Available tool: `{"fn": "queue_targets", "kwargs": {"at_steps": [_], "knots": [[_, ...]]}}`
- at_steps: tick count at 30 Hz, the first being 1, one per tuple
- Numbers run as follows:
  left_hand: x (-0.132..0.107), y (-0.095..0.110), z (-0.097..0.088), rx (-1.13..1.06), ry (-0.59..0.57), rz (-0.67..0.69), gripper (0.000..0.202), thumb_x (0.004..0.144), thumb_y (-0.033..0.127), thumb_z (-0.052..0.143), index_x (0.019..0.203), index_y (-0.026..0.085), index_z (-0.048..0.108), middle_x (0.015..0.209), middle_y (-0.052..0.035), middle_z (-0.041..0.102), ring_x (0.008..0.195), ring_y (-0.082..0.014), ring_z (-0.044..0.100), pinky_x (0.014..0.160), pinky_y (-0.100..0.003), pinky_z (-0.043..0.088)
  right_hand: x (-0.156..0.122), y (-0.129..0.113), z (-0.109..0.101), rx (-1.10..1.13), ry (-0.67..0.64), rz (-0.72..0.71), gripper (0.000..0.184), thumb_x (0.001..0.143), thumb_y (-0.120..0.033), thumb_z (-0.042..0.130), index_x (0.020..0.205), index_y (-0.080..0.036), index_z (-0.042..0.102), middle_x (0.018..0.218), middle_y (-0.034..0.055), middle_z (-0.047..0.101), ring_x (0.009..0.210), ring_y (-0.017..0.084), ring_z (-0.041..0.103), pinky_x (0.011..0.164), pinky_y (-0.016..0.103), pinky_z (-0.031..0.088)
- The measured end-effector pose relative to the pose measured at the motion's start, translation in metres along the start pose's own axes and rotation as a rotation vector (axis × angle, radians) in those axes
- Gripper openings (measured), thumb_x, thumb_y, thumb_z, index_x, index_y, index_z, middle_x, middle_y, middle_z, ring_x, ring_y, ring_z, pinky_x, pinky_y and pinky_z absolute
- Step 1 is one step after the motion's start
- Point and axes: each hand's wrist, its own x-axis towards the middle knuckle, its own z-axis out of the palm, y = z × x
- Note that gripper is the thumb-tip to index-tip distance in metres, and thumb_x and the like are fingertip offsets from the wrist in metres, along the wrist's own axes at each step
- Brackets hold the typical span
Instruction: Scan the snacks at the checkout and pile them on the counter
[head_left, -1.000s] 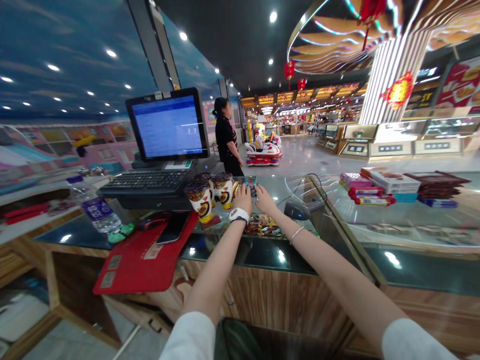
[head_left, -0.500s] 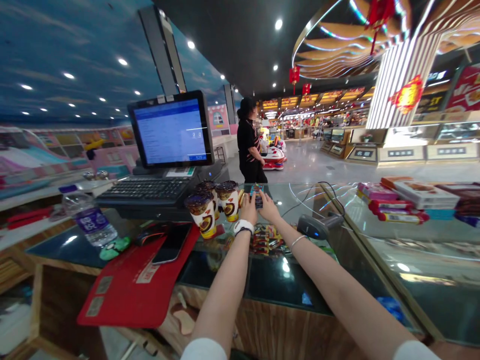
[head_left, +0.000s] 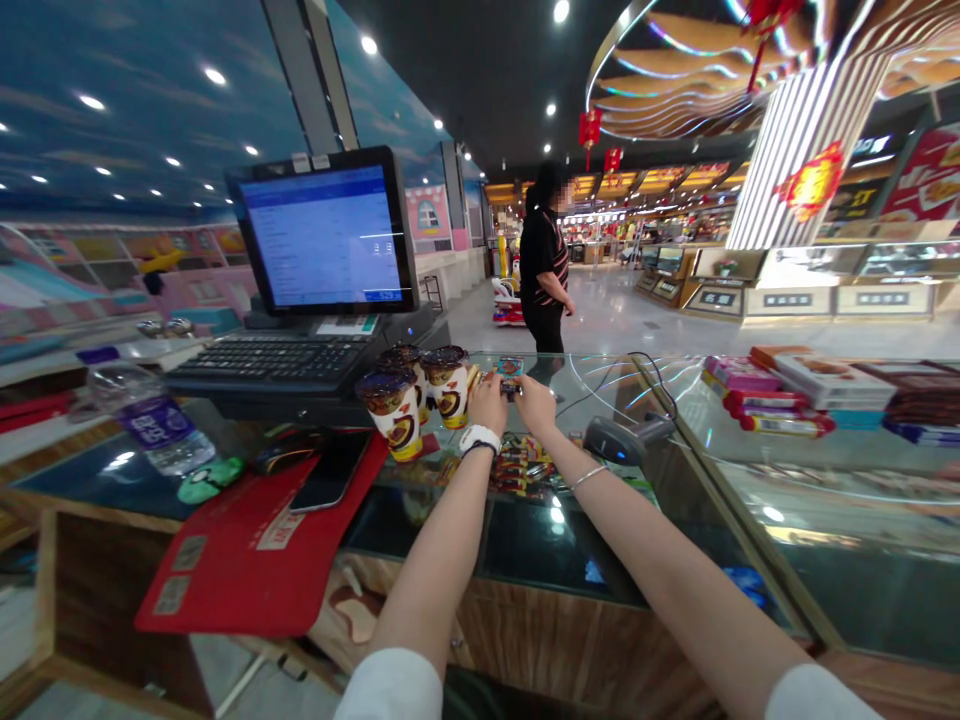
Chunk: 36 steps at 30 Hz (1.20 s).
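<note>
A: What are the hands doing?

B: The right hand (head_left: pixel 536 408) pinches a small bright packet (head_left: pixel 510 367) with its fingertips, up on the glass counter (head_left: pixel 559 560). The left hand (head_left: pixel 487 405) is just beside it, with its fingers curled and close together. I can't tell if they touch the packet, because it looks too small.

A: What's near them?

B: Paper cups with dark lids (head_left: pixel 395 415) stand just left of the left hand. A barcode scanner (head_left: pixel 622 440) sits off to the right.

A: How do you hold a tiny thing well?

B: I think just the fingertips are best, pressing softly so it doesn't bend. Keep your hands low and steady, and watch out for those cups, because they are really close.
</note>
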Motion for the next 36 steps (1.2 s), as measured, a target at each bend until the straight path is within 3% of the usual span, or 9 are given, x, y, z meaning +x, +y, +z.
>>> {"fn": "queue_targets", "kwargs": {"at_steps": [4, 9, 19, 24, 30, 36], "knots": [[-0.004, 0.007, -0.007, 0.004, 0.046, -0.012, 0.03, 0.093, 0.016, 0.05, 0.121, 0.017, 0.06, 0.119, -0.014, 0.068, 0.115, -0.0282, 0.061, 0.098, -0.041, 0.046, -0.009, -0.006, -0.016, -0.022, 0.062, -0.064, 0.035, 0.091, -0.012, 0.046, 0.121, -0.019, 0.063, 0.13, 0.0112, 0.067, 0.113, 0.024, 0.065, 0.1, 0.037, 0.046], [-0.012, 0.018, -0.017, -0.049, 0.131, 0.069, 0.026, 0.094, 0.019, 0.05, 0.117, 0.02, 0.062, 0.116, -0.0103, 0.07, 0.112, -0.0256, 0.061, 0.097, -0.039, 0.046, -0.02, -0.005, -0.045, -0.096, 0.109, -0.126, 0.034, 0.094, -0.017, 0.047, 0.124, -0.02, 0.063, 0.14, 0.0116, 0.06, 0.114, 0.026, 0.063, 0.097, 0.04, 0.046], [-0.024, 0.056, -0.04, -0.124, 0.249, 0.202, 0.029, 0.098, 0.026, 0.049, 0.123, 0.021, 0.062, 0.12, -0.008, 0.07, 0.114, -0.0242, 0.061, 0.101, -0.036, 0.046, -0.04, 0.009, -0.115, -0.157, 0.266, -0.248, 0.036, 0.097, -0.02, 0.047, 0.127, -0.023, 0.064, 0.136, 0.0114, 0.06, 0.119, 0.029, 0.054, 0.102, 0.043, 0.041], [-0.031, 0.081, -0.04, -0.167, 0.215, 0.32, 0.028, 0.097, 0.025, 0.052, 0.122, 0.021, 0.063, 0.123, -0.0067, 0.07, 0.118, -0.0229, 0.058, 0.105, -0.036, 0.044, -0.058, 0.039, -0.144, -0.194, 0.258, -0.329, 0.034, 0.099, -0.022, 0.046, 0.126, -0.023, 0.065, 0.131, 0.0092, 0.064, 0.119, 0.026, 0.054, 0.112, 0.044, 0.034], [-0.033, 0.108, -0.038, -0.29, 0.15, 0.459, 0.024, 0.095, 0.02, 0.056, 0.117, 0.02, 0.066, 0.12, -0.0071, 0.071, 0.117, -0.0218, 0.06, 0.104, -0.038, 0.045, -0.072, 0.097, -0.181, -0.193, 0.268, -0.388, 0.036, 0.099, -0.022, 0.043, 0.129, -0.023, 0.063, 0.13, 0.0088, 0.064, 0.125, 0.023, 0.054, 0.12, 0.048, 0.028], [-0.021, 0.135, -0.021, -0.464, 0.109, 0.597, 0.023, 0.092, 0.017, 0.06, 0.114, 0.022, 0.065, 0.12, -0.007, 0.071, 0.115, -0.0219, 0.063, 0.104, -0.042, 0.047, -0.068, 0.148, -0.201, -0.162, 0.428, -0.466, 0.027, 0.098, -0.021, 0.047, 0.114, -0.023, 0.069, 0.115, 0.0085, 0.071, 0.112, 0.021, 0.063, 0.116, 0.049, 0.035]]}}
